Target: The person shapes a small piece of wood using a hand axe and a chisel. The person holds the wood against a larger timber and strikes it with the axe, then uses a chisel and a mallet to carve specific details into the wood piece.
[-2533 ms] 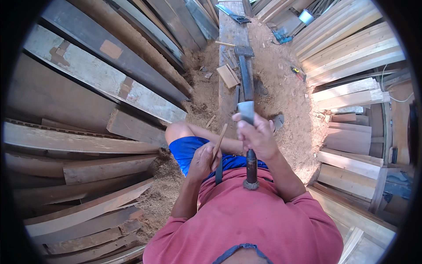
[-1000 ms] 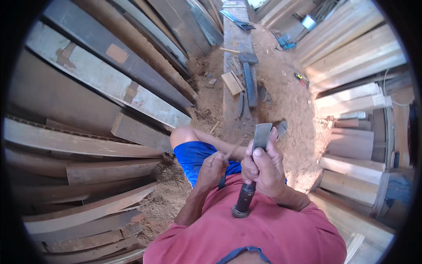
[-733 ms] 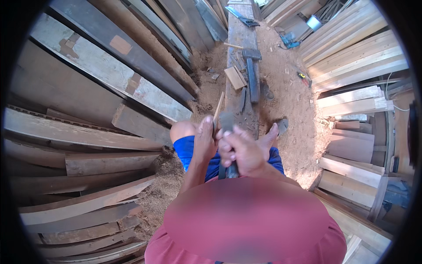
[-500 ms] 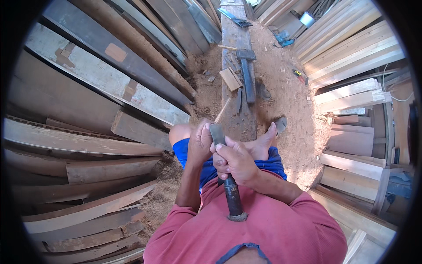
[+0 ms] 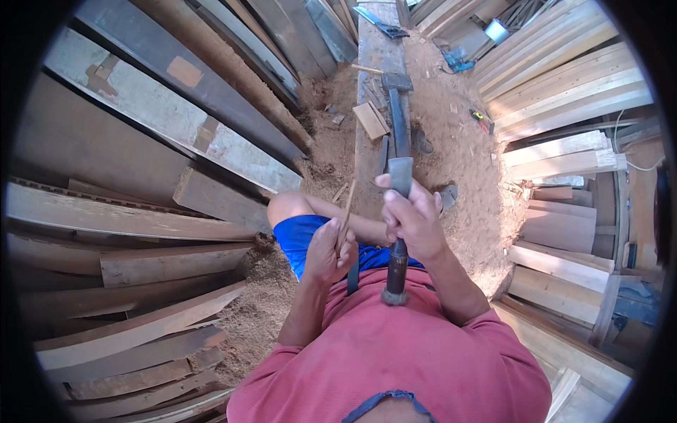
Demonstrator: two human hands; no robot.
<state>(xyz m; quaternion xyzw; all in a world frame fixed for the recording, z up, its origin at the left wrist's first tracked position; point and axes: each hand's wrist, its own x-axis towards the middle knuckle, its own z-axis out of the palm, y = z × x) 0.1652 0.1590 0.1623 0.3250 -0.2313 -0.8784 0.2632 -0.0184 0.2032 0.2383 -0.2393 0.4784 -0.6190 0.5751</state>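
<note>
1. The right hand (image 5: 415, 218) is closed in a full fist around the dark wooden handle of a broad flat steel chisel (image 5: 399, 211); the grey blade stands up above the fist and the frayed handle end hangs below it, over the red shirt (image 5: 395, 359)
2. The left hand (image 5: 326, 250) is just left of the chisel, fingers curled shut on a thin pale wooden stick (image 5: 345, 215) that rises tilted out of the grip; a dark strip shows under this hand, too hidden to tell what it is
3. The two hands are near each other but do not touch
4. Beyond the chisel blade a long weathered wooden plank (image 5: 370, 106) runs away over the sawdust floor (image 5: 465, 155); on it lie a dark-headed hammer with a dark handle (image 5: 398, 106) and a small pale wooden block (image 5: 371, 120)
5. Left of the chisel, grey weathered boards (image 5: 141, 176) are stacked; right of it, pale sawn planks (image 5: 564, 106)
6. Blue shorts (image 5: 300, 236) cover the thigh under the left hand
</note>
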